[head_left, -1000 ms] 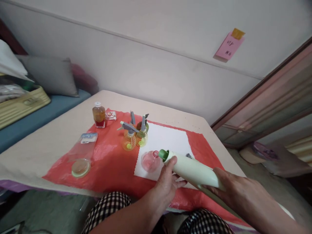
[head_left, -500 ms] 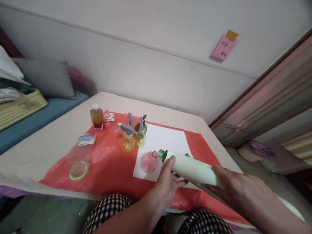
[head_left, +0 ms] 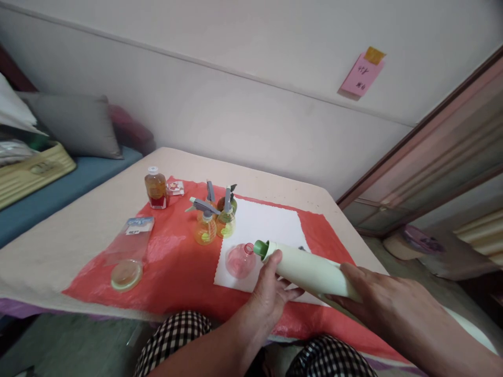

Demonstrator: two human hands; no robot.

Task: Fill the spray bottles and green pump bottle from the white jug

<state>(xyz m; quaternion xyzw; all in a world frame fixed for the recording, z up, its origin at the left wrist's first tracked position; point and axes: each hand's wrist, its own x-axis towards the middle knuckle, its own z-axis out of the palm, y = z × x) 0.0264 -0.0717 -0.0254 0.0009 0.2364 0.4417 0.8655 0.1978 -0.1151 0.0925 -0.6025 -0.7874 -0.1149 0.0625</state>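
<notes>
Both hands hold a pale green flask-like cylinder (head_left: 310,267), tilted with its darker green mouth to the left. My left hand (head_left: 271,293) supports it from below near the mouth, thumb along its side. Round its rear part, my right hand (head_left: 361,288) is closed; its fingertips are mostly hidden beneath. Just left of the green mouth, a round pink see-through bottle (head_left: 239,262) rests on a white sheet (head_left: 271,220), its open neck leaning toward the flask. Whether mouth and neck touch, I cannot tell. No liquid stream shows.
Round yellowish spray bottles (head_left: 206,230) with grey trigger heads stand left of the sheet on red plastic (head_left: 176,272). Farther left are a bottle of amber liquid (head_left: 156,188), a small box (head_left: 175,188), a clear packet (head_left: 137,235) and a round lid (head_left: 126,275).
Very little differs. Both hands keep hold of the flask, its mouth still beside the pink bottle's neck. The whole view has shifted slightly.
</notes>
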